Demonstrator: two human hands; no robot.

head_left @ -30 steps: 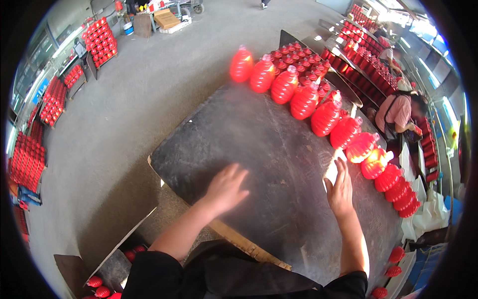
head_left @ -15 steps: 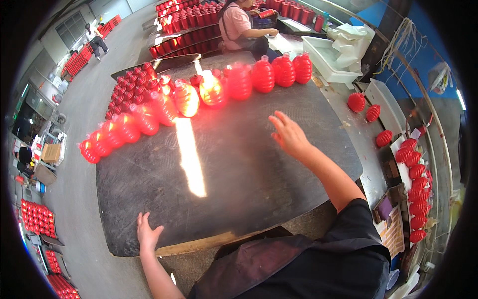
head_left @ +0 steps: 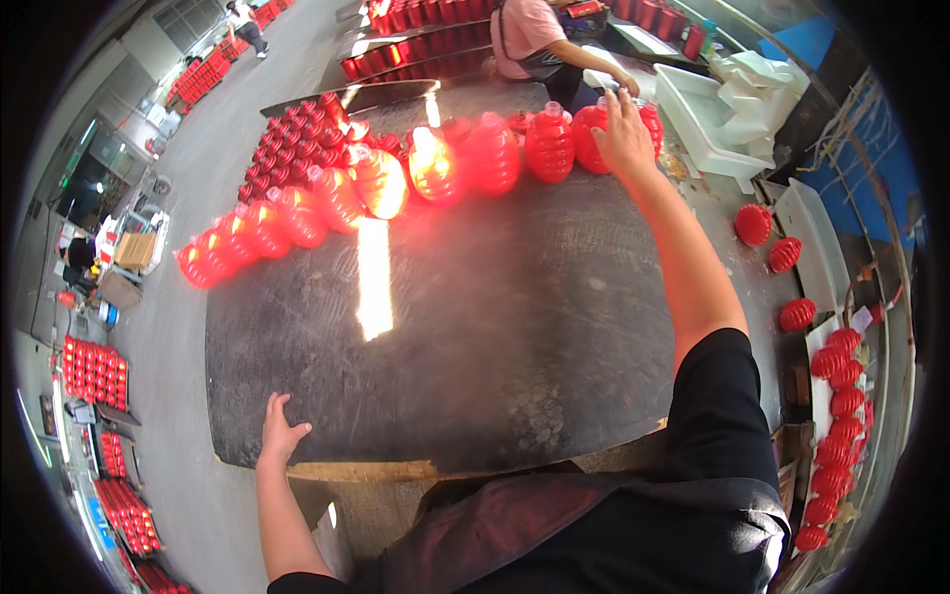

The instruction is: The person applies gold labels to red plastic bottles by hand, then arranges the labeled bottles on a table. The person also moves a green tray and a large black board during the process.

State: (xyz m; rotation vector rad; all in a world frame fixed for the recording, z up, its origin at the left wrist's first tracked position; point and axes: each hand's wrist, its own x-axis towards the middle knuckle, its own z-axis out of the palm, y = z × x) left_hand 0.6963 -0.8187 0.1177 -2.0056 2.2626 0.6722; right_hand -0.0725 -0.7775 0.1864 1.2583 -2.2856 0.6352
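A bent row of red, ribbed, translucent plastic bottles (head_left: 549, 147) with pale necks stands along the far edge of a dark board (head_left: 495, 366). My right hand (head_left: 625, 137) reaches out to the right end of this row, fingers stretched. It partly covers the last bottles, and I cannot tell whether it touches them. Over the board's near left corner hovers or rests my left hand (head_left: 281, 432), thumb spread from the fingers and nothing in it. Bright light washes out several bottles in the middle of the row.
Packed dark-red bottles (head_left: 297, 148) stand behind the row. A person in a pink shirt (head_left: 529, 45) works beyond the board. At right are a white tub (head_left: 712, 124), loose red ribbed pieces (head_left: 753, 226) and a column of more (head_left: 836, 450). Red crates (head_left: 206, 77) stand far left.
My right hand has moved forward from above the board to the right end of the bottle row. My left hand stays near the corner. The whole view has shifted slightly.
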